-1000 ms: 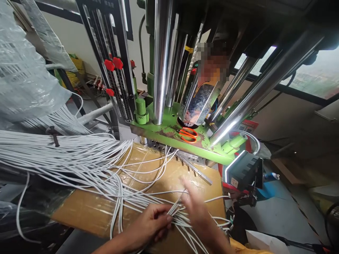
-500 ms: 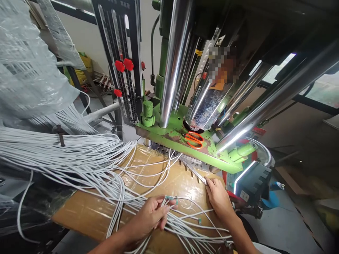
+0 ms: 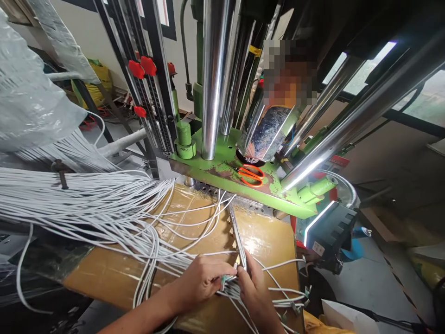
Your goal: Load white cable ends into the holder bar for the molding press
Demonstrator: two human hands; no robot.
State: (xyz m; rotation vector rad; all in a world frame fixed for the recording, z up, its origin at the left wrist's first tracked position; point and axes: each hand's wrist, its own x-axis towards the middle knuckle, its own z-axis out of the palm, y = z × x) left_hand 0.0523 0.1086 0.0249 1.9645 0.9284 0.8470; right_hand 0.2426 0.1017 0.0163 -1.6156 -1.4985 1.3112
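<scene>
While both hands meet low at near edge of surface [image 3: 104, 273], left hand [image 3: 203, 280] pinches teal-tipped cable ends [image 3: 224, 279], right hand [image 3: 252, 285] grips near end of slim metal strip [image 3: 237, 236]. Strip runs from fingers away toward green press base [image 3: 222, 167]. White cables [image 3: 104, 208], too many to count, fan across tape-wrapped surface from left, crowding both hands. One pair of orange scissors [image 3: 251, 175] lies on green base. Four chrome columns [image 3: 212, 79] rise behind. Three red knobs [image 3: 142, 67] on black rail, far left.

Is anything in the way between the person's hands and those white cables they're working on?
Nothing visible. The left hand already pinches the white cable ends, and the right hand meets them there, holding a metal strip alongside.
</scene>
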